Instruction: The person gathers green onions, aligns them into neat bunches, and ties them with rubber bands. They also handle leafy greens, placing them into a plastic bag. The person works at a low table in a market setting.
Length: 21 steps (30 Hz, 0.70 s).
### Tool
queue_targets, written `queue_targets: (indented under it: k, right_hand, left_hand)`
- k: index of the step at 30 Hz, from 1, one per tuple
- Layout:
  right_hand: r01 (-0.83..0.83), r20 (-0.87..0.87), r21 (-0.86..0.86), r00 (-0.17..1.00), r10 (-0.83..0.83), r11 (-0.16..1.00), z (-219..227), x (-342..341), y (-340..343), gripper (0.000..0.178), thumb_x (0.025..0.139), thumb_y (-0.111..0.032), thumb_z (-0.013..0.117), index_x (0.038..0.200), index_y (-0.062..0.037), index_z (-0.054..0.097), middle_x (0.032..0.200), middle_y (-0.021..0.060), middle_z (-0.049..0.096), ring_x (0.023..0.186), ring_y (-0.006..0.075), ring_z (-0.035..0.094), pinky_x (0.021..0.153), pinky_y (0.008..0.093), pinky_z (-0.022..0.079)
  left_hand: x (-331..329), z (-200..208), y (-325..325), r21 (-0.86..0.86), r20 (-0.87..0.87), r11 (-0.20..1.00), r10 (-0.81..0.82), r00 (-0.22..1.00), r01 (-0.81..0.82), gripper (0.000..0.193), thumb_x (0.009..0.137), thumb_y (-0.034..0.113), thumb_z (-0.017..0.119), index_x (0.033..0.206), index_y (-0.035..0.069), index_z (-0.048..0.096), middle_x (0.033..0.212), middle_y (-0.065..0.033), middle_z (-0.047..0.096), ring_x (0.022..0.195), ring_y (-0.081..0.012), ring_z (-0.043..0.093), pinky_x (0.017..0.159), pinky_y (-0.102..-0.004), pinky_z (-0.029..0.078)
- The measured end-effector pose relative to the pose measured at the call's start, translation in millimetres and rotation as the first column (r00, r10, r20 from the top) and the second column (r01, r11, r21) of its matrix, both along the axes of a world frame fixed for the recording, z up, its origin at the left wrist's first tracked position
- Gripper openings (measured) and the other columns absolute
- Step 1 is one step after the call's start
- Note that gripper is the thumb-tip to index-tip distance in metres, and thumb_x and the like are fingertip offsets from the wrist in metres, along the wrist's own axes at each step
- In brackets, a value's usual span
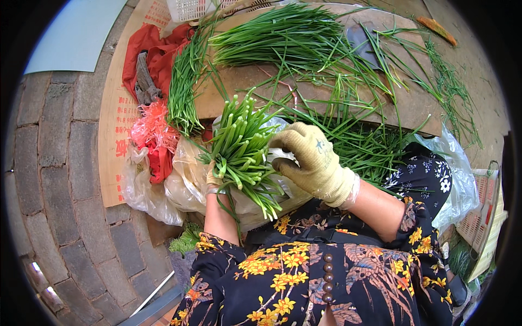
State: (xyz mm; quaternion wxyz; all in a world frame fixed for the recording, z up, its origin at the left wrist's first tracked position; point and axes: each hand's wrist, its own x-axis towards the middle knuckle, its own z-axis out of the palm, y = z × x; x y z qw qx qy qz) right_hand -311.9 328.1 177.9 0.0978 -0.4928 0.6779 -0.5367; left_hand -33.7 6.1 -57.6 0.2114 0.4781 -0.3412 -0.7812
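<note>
A thick bunch of garlic chives (239,144) is held in my left hand (214,177), cut stem ends fanned up and toward me. The leaves cover most of that hand's fingers. Just right of the bunch, my right hand (321,165) wears a cream knitted glove with dirty fingertips. Its fingers are curved, with a gap between thumb and forefinger, and I see nothing between them. Beyond, a large pile of chives (277,35) lies on a wooden board (244,81). Loose chives (364,146) rest below the board's near edge, by my right hand.
A smaller bundle of chives (186,87) lies at the board's left, beside a red cloth (149,46) and shredded pink plastic ties (157,124). A dark flat blade (363,46) sits among leaves. Clear plastic bags (182,176) surround my lap. Brick paving (81,179) is at left.
</note>
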Motion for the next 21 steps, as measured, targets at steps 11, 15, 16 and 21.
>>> queue_targets:
  k: [11,15,16,21]
  right_hand:
    - [-0.075,-0.503,-0.134,0.864,-0.002,0.988,0.7,-16.2,-11.9,0.028,0.067,-0.025,0.076,0.090,-0.0141,0.065,0.099,0.0057,0.061,0.098,0.0300,0.059,0.095,0.0509,0.045]
    - [-0.055,-0.468,-0.090,0.884,0.006,0.994,-0.6,-17.9,-12.9,0.016,0.068,-0.023,0.070,0.077,-0.0116,0.062,0.089,0.0065,0.059,0.090,0.0289,0.059,0.088,0.0460,0.046]
    - [-0.042,-0.409,-0.131,0.912,-0.016,0.990,-2.1,-18.7,-12.0,0.016,0.068,-0.022,0.070,0.077,-0.0110,0.061,0.088,0.0069,0.059,0.089,0.0296,0.059,0.086,0.0462,0.046]
    - [-0.014,-0.100,-0.124,0.995,0.002,0.992,-11.5,-31.7,8.2,0.019,0.071,-0.016,0.076,0.078,-0.0080,0.060,0.082,0.0097,0.058,0.083,0.0330,0.057,0.075,0.0437,0.046]
  left_hand:
    - [-11.5,26.8,11.2,-0.011,0.055,1.000,0.018,0.998,-0.017,0.051,0.095,0.043,0.058,0.133,0.008,0.057,0.124,-0.0113,0.064,0.106,-0.0315,0.063,0.091,-0.0477,0.053]
    - [-12.8,24.2,11.0,-0.011,0.056,1.000,0.025,0.998,-0.024,0.049,0.096,0.043,0.057,0.131,0.008,0.058,0.121,-0.0105,0.065,0.102,-0.0299,0.064,0.088,-0.0453,0.054]
    - [-14.0,24.2,11.9,-0.010,0.055,1.000,0.025,0.998,-0.024,0.049,0.097,0.042,0.057,0.131,0.007,0.058,0.120,-0.0103,0.066,0.101,-0.0296,0.064,0.088,-0.0447,0.055]
    - [-17.2,28.5,19.7,-0.003,0.047,0.999,0.053,0.997,-0.053,0.047,0.098,0.042,0.056,0.129,0.006,0.059,0.115,-0.0092,0.068,0.096,-0.0277,0.066,0.085,-0.0416,0.056]
